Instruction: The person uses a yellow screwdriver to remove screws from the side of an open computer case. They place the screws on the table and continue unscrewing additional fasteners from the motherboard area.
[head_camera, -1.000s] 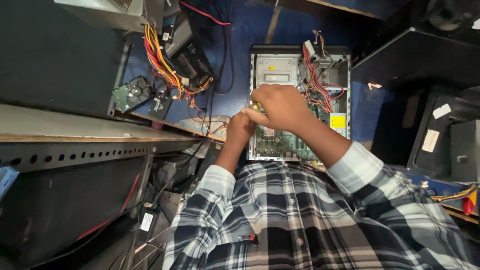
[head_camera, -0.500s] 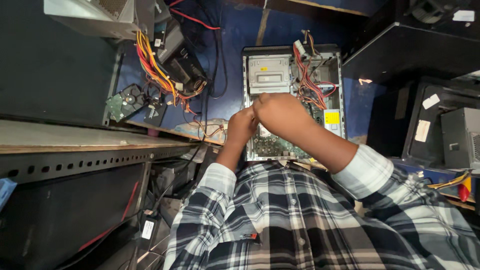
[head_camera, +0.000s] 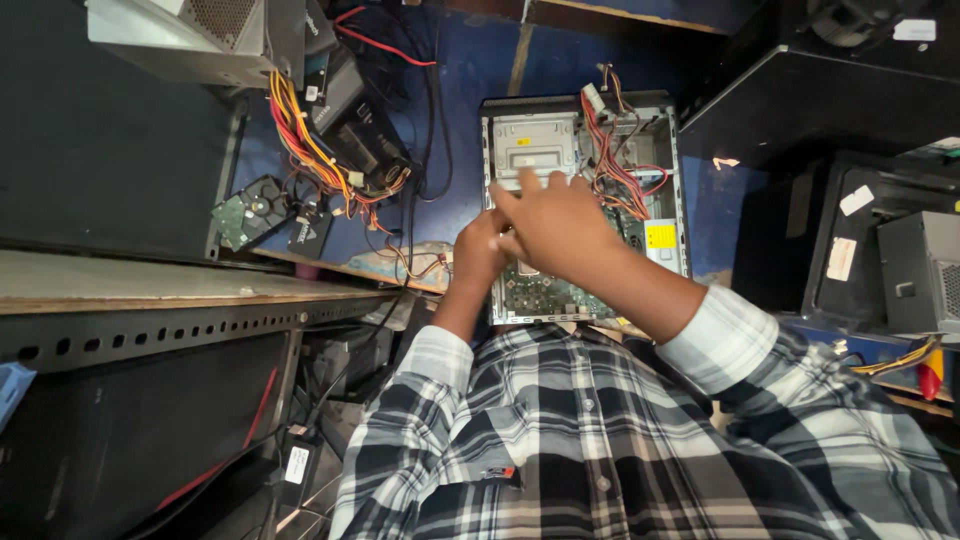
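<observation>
An open desktop computer case lies on its side on the blue floor, with a silver drive cage, red and orange wiring and a green motherboard showing inside. My right hand hovers over the middle of the case, fingers spread and pointing left, with nothing visible in it. My left hand is curled at the case's left wall, partly hidden by the right hand, so what it grips is unclear. Plaid sleeves cover both arms.
To the left lie a loose power supply with yellow and orange cables and a bare hard drive. A metal shelf edge runs across the left. Dark computer cases stand at the right and a grey case at top left.
My right hand has opened its fingers and shifted slightly left over the case. The left hand stays at the case's left wall. My head has tilted a little.
</observation>
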